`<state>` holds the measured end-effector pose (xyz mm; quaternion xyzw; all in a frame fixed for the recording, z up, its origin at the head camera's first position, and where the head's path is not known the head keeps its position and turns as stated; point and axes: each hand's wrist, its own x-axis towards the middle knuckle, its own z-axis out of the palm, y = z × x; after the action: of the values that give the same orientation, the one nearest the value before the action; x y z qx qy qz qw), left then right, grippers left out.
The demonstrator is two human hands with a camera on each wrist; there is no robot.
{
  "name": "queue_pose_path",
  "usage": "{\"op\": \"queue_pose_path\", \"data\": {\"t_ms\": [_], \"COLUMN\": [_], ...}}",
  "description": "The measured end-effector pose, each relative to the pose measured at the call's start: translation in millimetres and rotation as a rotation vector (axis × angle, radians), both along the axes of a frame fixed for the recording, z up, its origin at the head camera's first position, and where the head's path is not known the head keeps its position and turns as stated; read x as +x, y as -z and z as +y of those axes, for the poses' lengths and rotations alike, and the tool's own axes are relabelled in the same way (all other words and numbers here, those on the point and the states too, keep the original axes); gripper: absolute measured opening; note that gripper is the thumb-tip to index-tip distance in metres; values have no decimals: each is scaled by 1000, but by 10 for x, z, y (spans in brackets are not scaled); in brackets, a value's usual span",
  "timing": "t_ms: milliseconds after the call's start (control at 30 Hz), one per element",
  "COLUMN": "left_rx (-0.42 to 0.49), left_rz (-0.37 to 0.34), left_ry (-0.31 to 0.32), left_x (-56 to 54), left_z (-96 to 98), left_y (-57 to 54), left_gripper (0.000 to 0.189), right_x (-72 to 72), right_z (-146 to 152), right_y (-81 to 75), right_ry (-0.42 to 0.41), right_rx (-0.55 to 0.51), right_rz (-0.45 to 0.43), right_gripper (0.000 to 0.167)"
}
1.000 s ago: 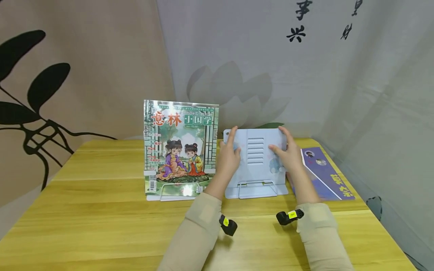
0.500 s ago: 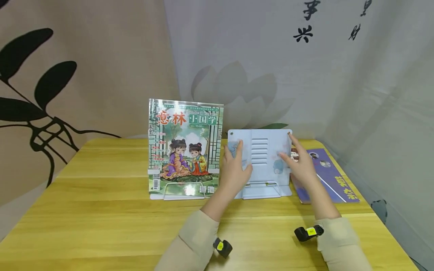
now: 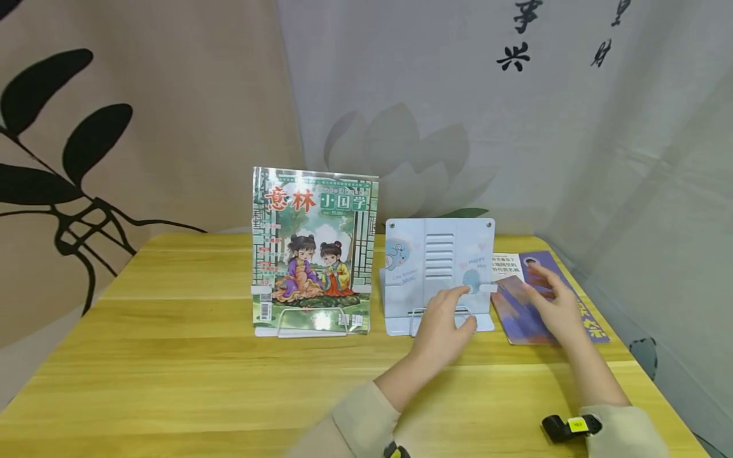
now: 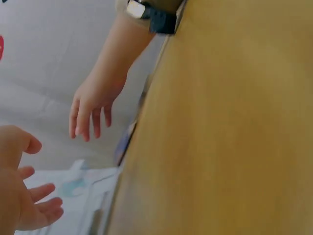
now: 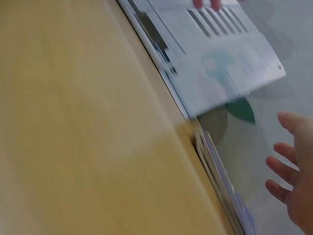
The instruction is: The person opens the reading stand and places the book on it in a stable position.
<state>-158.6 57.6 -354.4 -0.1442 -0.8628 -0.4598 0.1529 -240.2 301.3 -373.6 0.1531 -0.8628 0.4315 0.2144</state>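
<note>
A pale blue book stand (image 3: 409,254) with slots and cartoon prints stands upright on the table. My left hand (image 3: 443,327) is in front of its lower part, fingers spread and relaxed, holding nothing; the left wrist view shows the same loose left hand (image 4: 27,191). To the right, my right hand (image 3: 555,305) hovers over a purple book (image 3: 518,318) lying flat, its fingers apart and nothing between them. In the right wrist view the right hand (image 5: 296,171) is beside the edge of the flat book stack (image 5: 220,181).
Left of the bare stand, a green magazine (image 3: 315,254) with two cartoon figures leans on another stand, held by a wire bracket (image 3: 312,310). A grey printed curtain (image 3: 401,76) hangs behind the wooden table (image 3: 189,369).
Both hands have come away from the stand's sides. The left hand moved right and down across its front; the right hand moved right, over the purple book.
</note>
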Motion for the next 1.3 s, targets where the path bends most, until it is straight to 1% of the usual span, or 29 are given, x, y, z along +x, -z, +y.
{"op": "queue_pose_path", "data": {"t_ms": [133,233,300,367,467,633,700,767,867,933,1033,1300], "left_rx": [76,152,180,193,211,260,263,260,214,160,53,-112], "left_rz": [-100,-177,-211,-224,-228,-243,-243,-243,-225,-223,-214,-180], "left_ry": [46,65,73,78,68,39,25,7,-23,-42,-61,-71], "left_x": [-19,-40,-49,-57,-62,-72,-85,-104,-121,-121,-114,-88], "left_z": [184,292,351,410,494,641,695,742,807,844,880,904], "left_y": [154,264,319,364,400,428,438,447,459,460,457,417], "left_gripper": [46,44,43,43,42,42,42,42,42,42,43,43], "right_x": [-14,-26,-25,-13,5,12,0,-10,-25,-23,-22,6], "right_z": [251,427,531,631,752,878,897,904,926,940,949,950], "right_y": [76,116,132,142,158,212,236,252,278,287,289,267], "right_ry": [20,57,87,114,137,146,147,157,173,182,187,204], "right_rx": [29,31,39,52,78,99,106,125,153,179,205,233], "right_rz": [-23,-55,-86,-132,-210,-248,-261,-294,-329,-336,-342,-371], "right_gripper": [45,47,50,53,59,62,63,64,65,65,63,63]}}
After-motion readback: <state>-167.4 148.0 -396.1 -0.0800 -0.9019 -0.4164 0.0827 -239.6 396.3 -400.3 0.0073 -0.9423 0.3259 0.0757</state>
